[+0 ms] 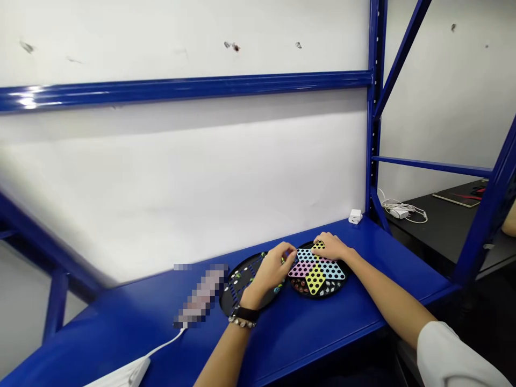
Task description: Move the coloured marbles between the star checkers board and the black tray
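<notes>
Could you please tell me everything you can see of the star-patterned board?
The board is a round black plate, plastic-looking, with a star of holes in yellow, pink and pale blue. Dark marbles lie near its front rim. It sits flat on the shelf beside a black tray; the right hand rests on it, the left hand at its edge.

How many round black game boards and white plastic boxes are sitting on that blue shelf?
Round black game boards: 2 (a round black board with a coloured plastic star, and a round black board holding marbles)
White plastic boxes: 2 (a small white plastic box by the upright, a white plastic box with a cord)
Total: 4
</notes>
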`<state>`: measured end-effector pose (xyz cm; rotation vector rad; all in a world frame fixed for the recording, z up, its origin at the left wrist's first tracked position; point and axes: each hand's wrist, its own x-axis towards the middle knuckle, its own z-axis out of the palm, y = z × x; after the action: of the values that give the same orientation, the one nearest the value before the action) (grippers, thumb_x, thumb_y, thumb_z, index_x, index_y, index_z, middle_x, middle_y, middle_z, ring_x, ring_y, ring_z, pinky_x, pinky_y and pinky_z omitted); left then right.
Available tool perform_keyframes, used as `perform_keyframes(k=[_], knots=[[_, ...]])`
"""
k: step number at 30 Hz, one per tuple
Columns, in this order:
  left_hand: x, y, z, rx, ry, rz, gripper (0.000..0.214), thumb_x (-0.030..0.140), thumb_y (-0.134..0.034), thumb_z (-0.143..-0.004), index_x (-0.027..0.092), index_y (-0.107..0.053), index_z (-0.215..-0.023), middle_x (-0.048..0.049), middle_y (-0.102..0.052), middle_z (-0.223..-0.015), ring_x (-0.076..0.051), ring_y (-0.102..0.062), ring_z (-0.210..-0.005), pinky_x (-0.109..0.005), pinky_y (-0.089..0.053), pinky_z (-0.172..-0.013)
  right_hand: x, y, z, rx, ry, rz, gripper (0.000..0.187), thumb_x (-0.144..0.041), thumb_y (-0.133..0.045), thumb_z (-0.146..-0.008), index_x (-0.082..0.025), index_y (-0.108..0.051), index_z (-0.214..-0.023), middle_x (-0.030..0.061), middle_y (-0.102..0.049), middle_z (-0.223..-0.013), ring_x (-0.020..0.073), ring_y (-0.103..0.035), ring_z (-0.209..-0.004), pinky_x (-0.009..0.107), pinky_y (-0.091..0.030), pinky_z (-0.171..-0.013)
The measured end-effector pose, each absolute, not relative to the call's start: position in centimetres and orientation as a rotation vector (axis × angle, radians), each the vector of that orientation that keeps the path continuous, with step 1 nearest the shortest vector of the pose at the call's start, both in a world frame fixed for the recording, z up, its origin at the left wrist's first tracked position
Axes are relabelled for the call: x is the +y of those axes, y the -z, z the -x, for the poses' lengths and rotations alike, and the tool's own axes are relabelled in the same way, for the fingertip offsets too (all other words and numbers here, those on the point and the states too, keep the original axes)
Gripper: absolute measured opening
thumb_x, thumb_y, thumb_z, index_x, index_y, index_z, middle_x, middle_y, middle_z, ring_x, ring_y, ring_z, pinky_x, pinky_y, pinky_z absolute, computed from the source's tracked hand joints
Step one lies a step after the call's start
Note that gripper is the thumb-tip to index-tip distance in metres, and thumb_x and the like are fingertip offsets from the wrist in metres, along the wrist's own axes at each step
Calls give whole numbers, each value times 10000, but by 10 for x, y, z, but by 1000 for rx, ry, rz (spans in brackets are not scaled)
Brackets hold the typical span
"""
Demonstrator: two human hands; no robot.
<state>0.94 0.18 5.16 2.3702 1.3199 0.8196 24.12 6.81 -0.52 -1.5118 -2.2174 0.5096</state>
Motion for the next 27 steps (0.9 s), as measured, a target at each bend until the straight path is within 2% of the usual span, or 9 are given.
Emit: perform_keyframes(k=[2, 6, 14, 19, 23, 27], knots=[[11, -46, 19, 1440, -777, -2246, 252, 409, -488, -885, 196, -622, -870, -16, -640, -786, -167, -545, -689, -281, -408, -661, 68, 6, -242, -2218, -524, 1512, 439, -537, -571, -835, -220, -654, -1127, 100, -605, -1187, 284, -516, -1153, 442, -368, -991], [15, -25, 53, 1468, -499, -2125, 250, 441, -632, -764, 193, -634, -797, -1, -619, -710, -170, -545, -659, -267, -380, -610, 71, 9, -244, -2217, -503, 1520, 417, -536, -556, -846, -238, -655, -1119, 89, -606, -1186, 280, -514, -1162, 428, -373, -985], [14, -19, 62, 1367, -310, -2022, 439, 429, -737, -632, 192, -616, -982, 7, -579, -806, -180, -555, -723, -279, -428, -662, 75, 14, -247, -2243, -504, 1519, 416, -519, -566, -842, -245, -645, -1145, 86, -601, -1217, 278, -498, -1167, 419, -352, -998], [13, -18, 64, 1382, -289, -2003, 388, 411, -643, -698, 186, -612, -1013, -17, -610, -829, -190, -570, -738, -291, -436, -683, 77, 16, -247, -2244, -489, 1531, 417, -538, -545, -847, -251, -643, -1132, 82, -601, -1216, 280, -505, -1161, 416, -360, -989], [11, -15, 57, 1491, -383, -2108, 219, 384, -610, -724, 195, -631, -832, -40, -649, -812, -205, -580, -748, -301, -407, -684, 76, 15, -247, -2248, -484, 1516, 417, -546, -546, -842, -250, -645, -1120, 81, -606, -1206, 282, -506, -1158, 414, -355, -991], [10, -18, 53, 1457, -537, -2096, 223, 427, -591, -783, 206, -619, -763, -17, -631, -733, -179, -544, -678, -285, -375, -629, 75, 14, -247, -2252, -485, 1524, 419, -538, -532, -852, -249, -641, -1135, 82, -602, -1210, 281, -503, -1156, 406, -353, -985]])
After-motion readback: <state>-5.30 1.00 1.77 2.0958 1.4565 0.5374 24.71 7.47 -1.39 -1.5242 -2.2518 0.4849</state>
